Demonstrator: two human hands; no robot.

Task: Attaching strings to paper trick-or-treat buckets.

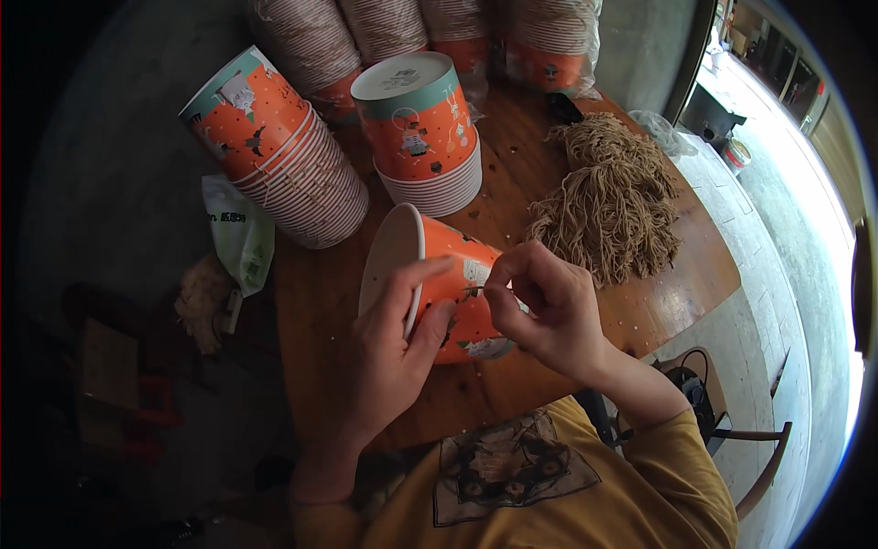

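Note:
A large orange paper bucket (446, 245) lies tipped on its side in front of me, its open mouth toward the left. My left hand (389, 352) grips its rim, with fingers and thumb on the printed outer wall. My right hand (547, 306) is closed in a pinch close to that wall. A thin dark sliver shows at its fingertips; what it is I cannot make out. Farther back stand an upturned stack of matching buckets (416, 128) and a leaning stack (279, 151). A bundle of tan cords (617, 201) lies to the right on the table.
The wooden table (686, 274) carries wrapped bucket stacks (549, 55) along its back edge. A white and green plastic bag (240, 233) hangs by the left edge. On the right stand a wooden chair (768, 476) and, beyond, a bright doorway.

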